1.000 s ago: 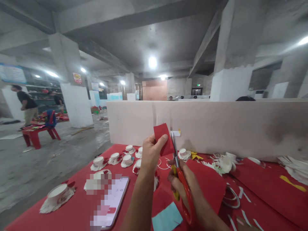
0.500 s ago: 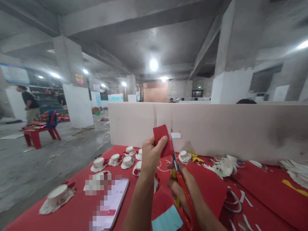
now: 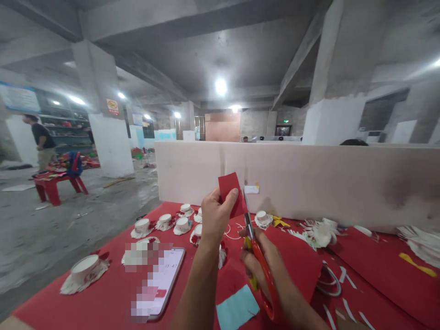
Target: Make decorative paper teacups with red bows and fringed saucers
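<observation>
My left hand [image 3: 220, 206] pinches a small rectangle of red paper [image 3: 228, 182] upright, thumb across its front. Red-handled scissors [image 3: 263, 266] are in my right hand [image 3: 264, 256], fingers wrapped round the handles. Their blades point up along the paper's right edge; whether they touch it I cannot tell. Something yellow [image 3: 253, 280] shows by the right fingers, partly hidden. Below the hands lies a light blue paper piece [image 3: 238, 308]. A large red sheet [image 3: 292, 256] spreads behind my right hand.
Several white paper-cup hats with frilled brims, one [image 3: 84, 270] nearest, stand on the red table [image 3: 117, 302]. A phone [image 3: 165, 284] lies at left. White strips [image 3: 349, 277] and yellow scraps [image 3: 417, 266] litter the right. A pale partition [image 3: 292, 178] closes the back. A person [image 3: 43, 142] stands far left.
The view has tilted slightly, so the table sits a little higher in it. My hands keep their hold on the red paper and scissors, with hardly any movement. The person at far left has shifted slightly.
</observation>
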A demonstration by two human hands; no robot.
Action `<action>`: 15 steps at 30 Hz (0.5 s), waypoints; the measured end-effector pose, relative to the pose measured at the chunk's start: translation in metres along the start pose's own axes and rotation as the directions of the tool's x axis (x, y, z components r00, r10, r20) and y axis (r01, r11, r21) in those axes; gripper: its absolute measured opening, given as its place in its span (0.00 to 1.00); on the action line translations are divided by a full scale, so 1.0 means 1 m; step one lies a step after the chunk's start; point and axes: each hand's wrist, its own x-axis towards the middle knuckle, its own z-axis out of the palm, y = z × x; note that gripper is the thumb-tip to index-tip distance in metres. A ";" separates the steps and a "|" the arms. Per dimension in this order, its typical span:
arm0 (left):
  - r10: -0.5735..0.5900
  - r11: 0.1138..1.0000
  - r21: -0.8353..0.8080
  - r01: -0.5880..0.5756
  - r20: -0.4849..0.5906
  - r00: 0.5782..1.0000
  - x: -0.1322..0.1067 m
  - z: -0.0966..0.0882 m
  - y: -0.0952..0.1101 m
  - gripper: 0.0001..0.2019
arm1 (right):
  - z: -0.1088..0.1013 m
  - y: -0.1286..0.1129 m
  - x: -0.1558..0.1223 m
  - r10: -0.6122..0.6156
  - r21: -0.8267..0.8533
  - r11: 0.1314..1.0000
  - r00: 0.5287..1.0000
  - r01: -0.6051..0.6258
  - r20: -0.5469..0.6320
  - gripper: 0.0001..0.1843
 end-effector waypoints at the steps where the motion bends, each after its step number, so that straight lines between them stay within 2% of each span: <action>1: -0.002 1.000 -0.009 0.002 0.000 1.000 0.000 0.000 -0.001 0.13 | -0.001 -0.001 0.000 -0.005 -0.003 1.000 1.000 0.005 0.003 0.14; 7: -0.012 0.991 -0.132 0.015 0.026 1.000 0.000 0.003 -0.001 0.13 | 0.001 -0.002 -0.003 -0.003 -0.036 0.999 1.000 0.003 -0.018 0.11; 13: -0.003 0.989 -0.150 0.004 0.005 1.000 -0.001 0.007 -0.001 0.12 | 0.002 -0.004 -0.004 -0.019 0.067 0.997 0.994 0.026 -0.105 0.14; 15: -0.003 0.989 -0.150 0.003 0.002 1.000 -0.002 0.008 0.001 0.12 | 0.000 -0.004 -0.004 -0.018 0.079 0.997 0.995 0.025 -0.098 0.15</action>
